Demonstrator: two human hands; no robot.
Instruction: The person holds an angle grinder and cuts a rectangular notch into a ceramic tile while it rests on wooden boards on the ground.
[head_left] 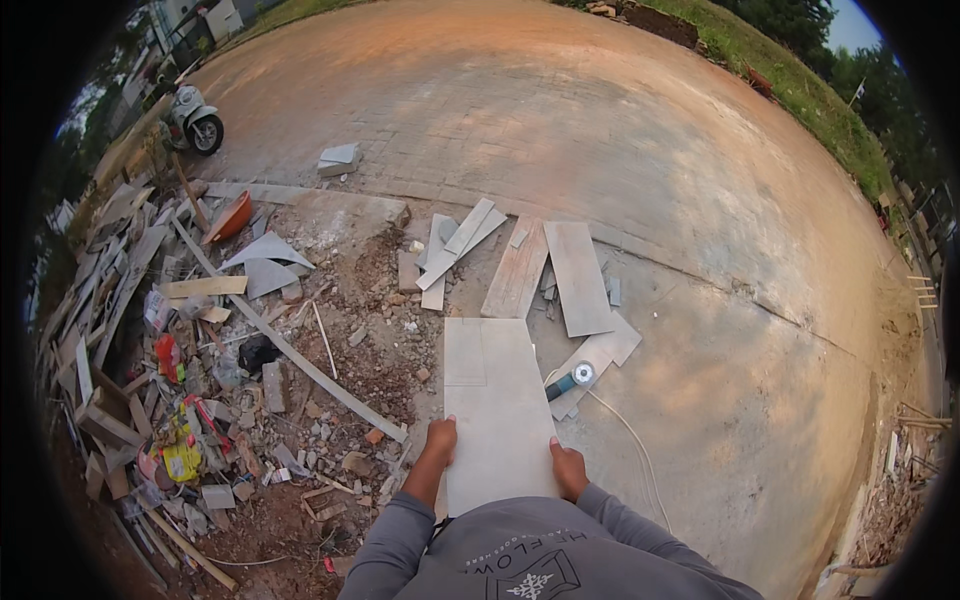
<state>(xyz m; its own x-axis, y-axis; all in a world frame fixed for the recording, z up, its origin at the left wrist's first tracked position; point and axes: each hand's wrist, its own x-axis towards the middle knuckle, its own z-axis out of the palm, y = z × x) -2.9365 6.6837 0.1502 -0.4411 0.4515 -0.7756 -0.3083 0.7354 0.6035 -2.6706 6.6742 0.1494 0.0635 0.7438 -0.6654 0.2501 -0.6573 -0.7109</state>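
One large pale rectangular tile [505, 430] is between the two hands: the left hand [441, 440] clamped on its left edge, the right hand [569, 470] on its right, forearms angled inward. One angle grinder [562, 387] lies just right of the tile; one scooter [193, 118] stands well beyond its upper left.

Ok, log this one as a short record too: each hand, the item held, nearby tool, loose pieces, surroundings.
Left hand: grips the left edge of a pale flat panel
Right hand: grips its right edge
Item held: one rectangular panel, close to the torso
Tool: blue power tool, right of the panel, with a pale cable nearby
Loose pieces: pale slabs beyond the panel
Left side: mixed rubble
Far left: parked scooter
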